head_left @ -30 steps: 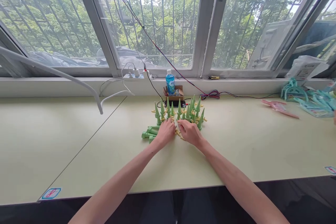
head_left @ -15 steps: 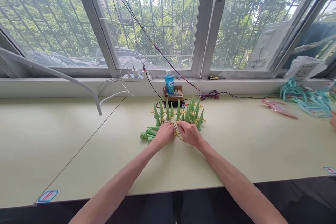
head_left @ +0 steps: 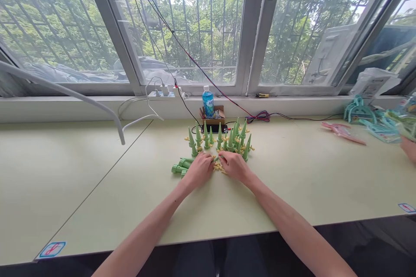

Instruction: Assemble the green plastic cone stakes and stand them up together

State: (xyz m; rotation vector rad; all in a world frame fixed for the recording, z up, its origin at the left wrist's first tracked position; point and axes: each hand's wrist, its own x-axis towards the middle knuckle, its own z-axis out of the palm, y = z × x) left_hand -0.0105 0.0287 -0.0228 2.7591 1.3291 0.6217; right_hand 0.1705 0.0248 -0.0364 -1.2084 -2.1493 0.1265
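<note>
My left hand and my right hand meet over the table, fingers closed around a small green watering spike that shows between them. Most of this spike is hidden by my fingers. Just below lie several loose yellow valves. Behind my hands, several green watering spikes with yellow valves stand upright, points up, in a left group and a right group. Beside my left hand, several green spikes without visible valves lie on their sides.
A blue-liquid bottle and small cardboard box stand behind the spikes, near a black phone-like slab. Coiled cable lies right. Pink and teal plastic items lie farther right, near another person's hand. A white tube crosses left.
My left hand has shifted slightly left and down, and the gap between my hands now shows the green piece more clearly. At far right, the other person's hand has come further into view with something green.
</note>
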